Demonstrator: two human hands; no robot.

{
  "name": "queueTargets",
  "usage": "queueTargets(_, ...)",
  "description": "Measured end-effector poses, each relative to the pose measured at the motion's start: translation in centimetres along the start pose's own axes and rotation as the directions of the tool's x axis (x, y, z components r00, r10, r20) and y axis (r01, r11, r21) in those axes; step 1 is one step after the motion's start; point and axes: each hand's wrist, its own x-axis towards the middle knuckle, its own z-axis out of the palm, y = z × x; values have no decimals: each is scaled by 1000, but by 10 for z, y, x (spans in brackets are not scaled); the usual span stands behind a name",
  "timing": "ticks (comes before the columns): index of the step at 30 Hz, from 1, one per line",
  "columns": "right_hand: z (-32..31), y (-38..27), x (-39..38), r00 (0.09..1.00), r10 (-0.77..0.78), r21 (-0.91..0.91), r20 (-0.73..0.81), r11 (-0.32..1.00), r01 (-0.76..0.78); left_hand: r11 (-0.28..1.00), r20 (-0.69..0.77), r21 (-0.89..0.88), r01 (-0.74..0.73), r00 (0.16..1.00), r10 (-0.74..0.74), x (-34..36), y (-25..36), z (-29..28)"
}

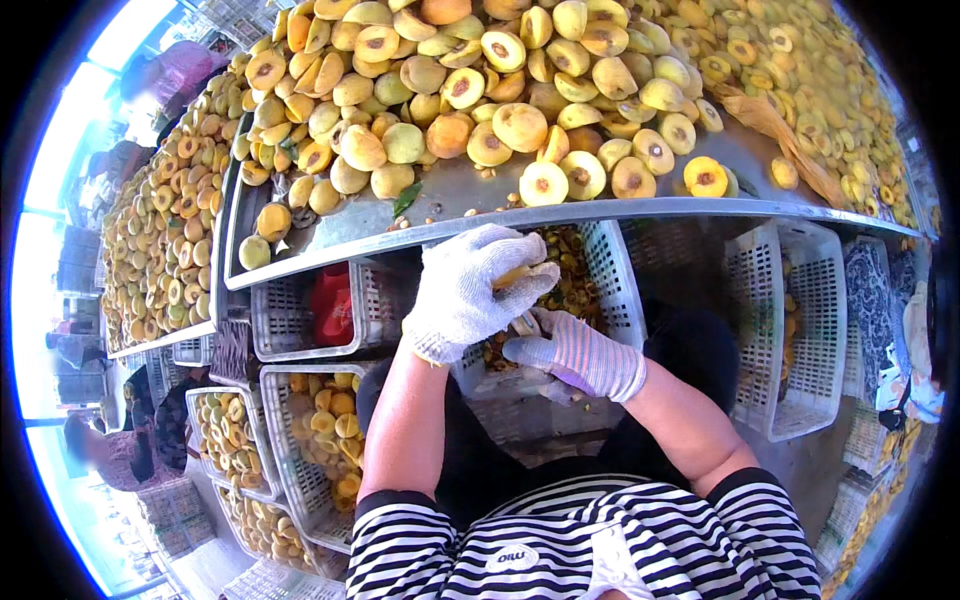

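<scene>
My left hand [462,290], in a white knit glove, is closed around a yellow peach half [512,277], with fingers and thumb hiding most of it. Just below and to its right is my right hand [592,357], in a grey glove with pink stripes. Its fingers are wrapped round a small tool [525,323]; only a short pale end shows, so its exact kind is hidden. Both hands are over a grey plastic crate [612,272] that holds brownish-yellow scraps. Beyond them, many halved peaches [520,128] are heaped on a metal table [460,222], some with red-brown centres.
The table's raised metal edge [600,211] runs right in front of my hands. Crates of peach halves [335,430] stand at my left, and a white crate [808,330] is at my right. A red bag [332,308] lies under the table. Other people are at far left.
</scene>
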Motion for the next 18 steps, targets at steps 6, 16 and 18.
queueTargets(6, -1, -3, -1, 995, 6, 103, 96, 995, -16, 360, 209, -828, 431, 831, -515, -11, -3, 5)
queueTargets(16, 3, -6, 10, 994, -88, -307, -65, 950, 64, 213, 111, -923, 321, 752, -650, -8, 2, 28)
queueTargets(18, -2, 12, 16, 993, -118, -353, 29, 928, 120, 232, 211, -887, 400, 797, -566, -11, 6, 19)
